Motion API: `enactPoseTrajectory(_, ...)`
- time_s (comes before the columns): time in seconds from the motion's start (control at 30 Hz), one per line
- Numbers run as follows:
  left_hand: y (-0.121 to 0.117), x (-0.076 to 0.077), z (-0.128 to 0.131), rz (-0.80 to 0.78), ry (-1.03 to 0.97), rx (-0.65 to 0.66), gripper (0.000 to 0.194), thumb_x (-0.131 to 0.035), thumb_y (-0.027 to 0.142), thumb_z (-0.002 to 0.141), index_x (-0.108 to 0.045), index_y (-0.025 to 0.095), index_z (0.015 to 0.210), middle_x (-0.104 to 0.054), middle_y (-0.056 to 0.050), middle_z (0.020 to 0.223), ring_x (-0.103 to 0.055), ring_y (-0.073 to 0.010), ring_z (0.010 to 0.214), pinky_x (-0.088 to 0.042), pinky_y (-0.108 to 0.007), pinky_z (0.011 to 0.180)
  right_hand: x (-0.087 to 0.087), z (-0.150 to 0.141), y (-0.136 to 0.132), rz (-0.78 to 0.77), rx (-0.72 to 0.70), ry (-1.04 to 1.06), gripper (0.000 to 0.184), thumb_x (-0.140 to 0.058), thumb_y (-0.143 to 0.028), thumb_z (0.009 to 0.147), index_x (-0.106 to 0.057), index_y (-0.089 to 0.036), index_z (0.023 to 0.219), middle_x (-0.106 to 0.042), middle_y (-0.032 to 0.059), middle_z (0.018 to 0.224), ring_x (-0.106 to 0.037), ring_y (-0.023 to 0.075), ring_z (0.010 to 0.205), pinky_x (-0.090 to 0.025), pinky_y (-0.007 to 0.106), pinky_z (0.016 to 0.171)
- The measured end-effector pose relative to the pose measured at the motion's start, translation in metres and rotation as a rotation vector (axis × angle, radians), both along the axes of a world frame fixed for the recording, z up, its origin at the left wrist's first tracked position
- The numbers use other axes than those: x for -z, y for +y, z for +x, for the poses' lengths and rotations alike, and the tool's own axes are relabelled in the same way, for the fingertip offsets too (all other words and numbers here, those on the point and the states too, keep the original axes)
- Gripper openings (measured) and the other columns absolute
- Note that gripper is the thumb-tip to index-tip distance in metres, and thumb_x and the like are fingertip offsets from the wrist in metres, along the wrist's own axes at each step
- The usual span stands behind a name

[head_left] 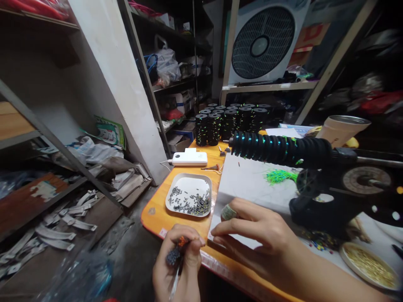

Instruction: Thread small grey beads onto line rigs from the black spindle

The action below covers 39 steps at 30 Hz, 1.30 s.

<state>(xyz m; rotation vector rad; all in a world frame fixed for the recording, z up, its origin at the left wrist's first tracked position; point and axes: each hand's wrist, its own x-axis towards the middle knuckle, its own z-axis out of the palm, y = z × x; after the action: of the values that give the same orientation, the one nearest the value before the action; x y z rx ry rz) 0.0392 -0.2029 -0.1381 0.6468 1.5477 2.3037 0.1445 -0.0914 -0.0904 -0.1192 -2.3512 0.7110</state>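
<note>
Clamping gray-and-orange bundle (173,255) in fingers of left hand (190,266) (thin rod (175,283) too), with right hand (260,230) near, pinching or not, cannot tell.

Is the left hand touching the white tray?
Apart. The head view shows a strip of orange tabletop between the left hand and the white tray.

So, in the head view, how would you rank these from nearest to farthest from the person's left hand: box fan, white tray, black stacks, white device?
Nearest to the left hand first:
1. White tray, just beyond it on the table.
2. White device, behind the tray.
3. Black stacks, at the table's far end.
4. Box fan, high on the shelf.
</note>
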Motion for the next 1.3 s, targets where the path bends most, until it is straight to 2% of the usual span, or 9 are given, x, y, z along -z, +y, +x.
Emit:
enactPoseTrajectory(0.47,0.004,0.01,0.006,-0.031,-0.047,0.074,0.027,-0.076,0.042,0.075,-0.064,0.02,0.067,-0.056,0.002,0.068,-0.053,-0.0112,0.064,-0.043,-0.018,0.059,0.0,-0.001,-0.001,-0.103,-0.042,0.08,0.011,-0.063,-0.013,0.088,-0.073,-0.016,0.087,-0.057,0.0024,0.067,-0.053,0.0109,0.059,-0.039,0.019,0.05)
enactPoseTrajectory(0.57,0.005,0.012,0.005,-0.009,-0.046,0.084,0.022,-0.074,0.039,0.078,-0.064,0.02,0.071,-0.056,0.002,0.07,-0.053,-0.0107,0.063,-0.043,-0.018,0.057,0.005,-0.002,-0.004,0.003,0.012,0.064,0.011,-0.059,-0.011,0.088,-0.068,-0.013,0.082,-0.054,0.0024,0.067,-0.049,0.0118,0.059,-0.037,0.022,0.051)
enactPoseTrajectory(0.77,-0.004,0.019,-0.031,-0.086,0.043,-0.139,0.018,-0.071,0.037,0.081,-0.062,0.023,0.079,-0.06,0.002,0.072,-0.055,-0.0126,0.063,-0.044,-0.019,0.055,0.001,0.005,0.005,0.303,0.095,-0.012,0.014,-0.047,-0.014,0.094,-0.06,-0.015,0.089,-0.051,0.0033,0.073,-0.045,0.0149,0.062,-0.036,0.026,0.055)
enactPoseTrajectory(0.83,-0.003,0.019,-0.041,-0.259,0.196,-0.062,0.012,-0.07,0.033,0.082,-0.064,0.023,0.081,-0.064,0.0,0.075,-0.059,-0.0163,0.07,-0.047,-0.024,0.064,-0.002,0.006,0.01,0.284,0.098,-0.023,0.013,-0.046,-0.017,0.096,-0.06,-0.016,0.094,-0.051,0.0026,0.074,-0.046,0.0142,0.062,-0.037,0.025,0.055)
enactPoseTrajectory(0.9,0.0,0.018,-0.043,-0.451,0.431,0.156,0.006,-0.064,0.027,0.085,-0.067,0.023,0.086,-0.066,-0.005,0.088,-0.062,-0.0216,0.086,-0.048,-0.031,0.077,-0.004,0.006,0.011,0.206,0.065,-0.043,0.011,-0.047,-0.014,0.095,-0.058,-0.017,0.097,-0.052,0.0023,0.077,-0.048,0.013,0.063,-0.039,0.023,0.056)
enactPoseTrajectory(0.93,0.002,0.017,-0.041,-0.517,0.521,0.254,0.009,-0.061,0.025,0.086,-0.068,0.023,0.092,-0.066,-0.007,0.098,-0.062,-0.0241,0.094,-0.047,-0.035,0.083,-0.004,0.006,0.012,0.163,0.046,-0.046,0.01,-0.048,-0.013,0.094,-0.057,-0.017,0.097,-0.053,0.0022,0.079,-0.05,0.0124,0.065,-0.04,0.022,0.057)
enactPoseTrajectory(1.0,0.006,0.016,-0.034,-0.552,0.576,0.303,0.021,-0.056,0.025,0.089,-0.063,0.025,0.109,-0.059,-0.01,0.118,-0.057,-0.027,0.11,-0.044,-0.04,0.09,-0.003,0.005,0.011,0.086,0.021,-0.048,0.006,-0.052,-0.012,0.092,-0.055,-0.017,0.094,-0.054,0.002,0.082,-0.052,0.0116,0.068,-0.041,0.021,0.06)
enactPoseTrajectory(1.13,0.004,0.013,-0.017,-0.394,0.393,0.244,0.022,-0.046,0.034,0.095,-0.051,0.025,0.115,-0.054,-0.012,0.126,-0.055,-0.0249,0.115,-0.042,-0.038,0.095,-0.002,0.004,0.011,-0.016,-0.007,-0.035,0.007,-0.057,-0.012,0.091,-0.054,-0.017,0.088,-0.055,0.0008,0.08,-0.051,0.0102,0.068,-0.041,0.02,0.061)
enactPoseTrajectory(1.3,0.0,0.014,-0.009,-0.261,0.036,0.345,0.027,-0.048,0.048,0.093,-0.057,0.023,0.098,-0.065,-0.008,0.096,-0.061,-0.0179,0.074,-0.049,-0.028,0.068,-0.007,0.002,0.01,-0.094,0.015,0.02,0.008,-0.059,-0.012,0.09,-0.064,-0.016,0.085,-0.051,-0.0006,0.072,-0.048,0.0105,0.064,-0.039,0.021,0.057)
